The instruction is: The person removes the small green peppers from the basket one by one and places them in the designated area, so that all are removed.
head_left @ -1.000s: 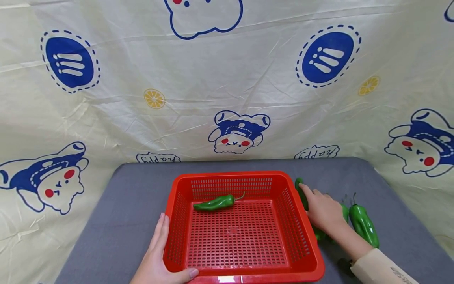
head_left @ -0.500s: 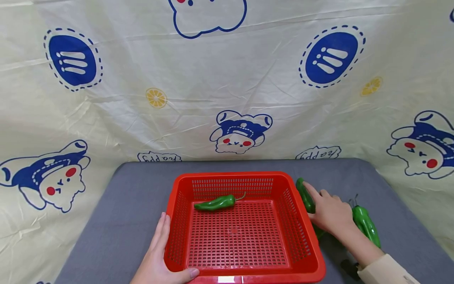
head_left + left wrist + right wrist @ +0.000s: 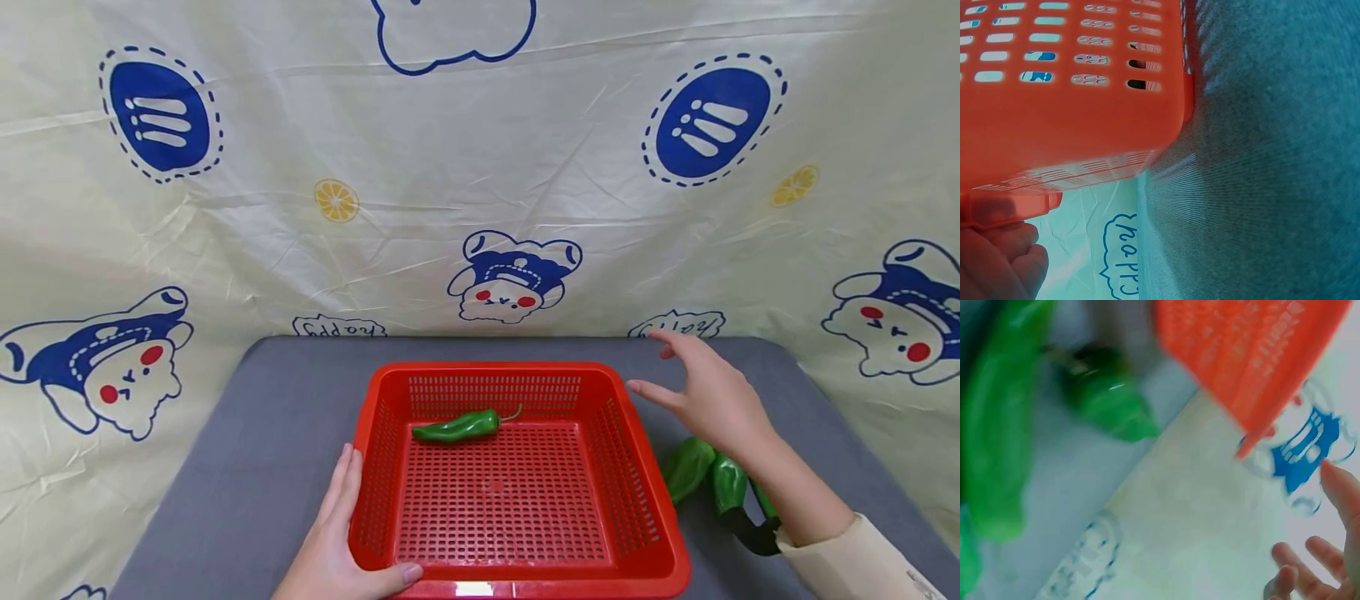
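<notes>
A red plastic basket [image 3: 491,575] with slotted walls stands before me, one long green pepper [image 3: 457,427] lying inside near its back wall. My left hand [image 3: 333,533] holds the basket at its front left corner, thumb over the front rim and fingers along the left side. In the left wrist view, curled fingertips [image 3: 1025,259] show at the rim. Raised beyond the basket's right rim, my right hand [image 3: 720,396] has thumb and fingers spread with nothing between them. Below it on the cloth lie several green peppers [image 3: 686,471], partly hidden by the forearm.
A grey cloth [image 3: 247,467] covers the table. Behind it hangs a pale printed curtain [image 3: 405,167]. In the right wrist view, a long pepper [image 3: 1004,425] and a shorter pepper [image 3: 1110,403] lie to the side of the basket.
My right hand has let go of the green pepper by the basket's right side and risen, fingers spread. A pepper now shows lower beside that wall. My left hand stays on the basket.
</notes>
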Motion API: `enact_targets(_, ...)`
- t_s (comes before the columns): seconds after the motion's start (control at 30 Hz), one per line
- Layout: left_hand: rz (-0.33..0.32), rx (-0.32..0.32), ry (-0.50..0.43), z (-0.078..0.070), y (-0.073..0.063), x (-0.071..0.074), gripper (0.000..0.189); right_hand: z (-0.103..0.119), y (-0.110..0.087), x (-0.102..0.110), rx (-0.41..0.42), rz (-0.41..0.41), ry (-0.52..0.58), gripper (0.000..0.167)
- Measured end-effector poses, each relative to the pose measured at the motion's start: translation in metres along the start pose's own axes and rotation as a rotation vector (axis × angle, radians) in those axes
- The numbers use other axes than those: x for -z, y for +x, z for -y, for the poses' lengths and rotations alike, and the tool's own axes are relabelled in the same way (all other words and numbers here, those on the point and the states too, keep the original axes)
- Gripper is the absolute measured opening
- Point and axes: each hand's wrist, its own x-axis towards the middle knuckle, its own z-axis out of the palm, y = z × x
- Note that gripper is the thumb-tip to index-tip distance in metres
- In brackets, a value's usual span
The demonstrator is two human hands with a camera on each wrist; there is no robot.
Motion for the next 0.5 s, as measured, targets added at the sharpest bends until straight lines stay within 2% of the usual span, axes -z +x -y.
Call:
enact_targets(0.1, -0.001, -0.006, 0.018, -0.001, 0.0, 0.0, 0.127, 0.026, 0.005, -0.003, 0.046, 0.008, 0.057, 0.077)
enact_targets(0.23, 0.001, -0.002, 0.005, -0.001, 0.001, 0.0, 0.127, 0.059, 0.011, -0.013, 0.126, 0.059, 0.093, 0.07)
enact_targets(0.5, 0.015, 0.027, -0.039, -0.001, 0.0, 0.002, 0.126, 0.106, 0.019, -0.024, 0.268, 0.214, 0.084, 0.075)
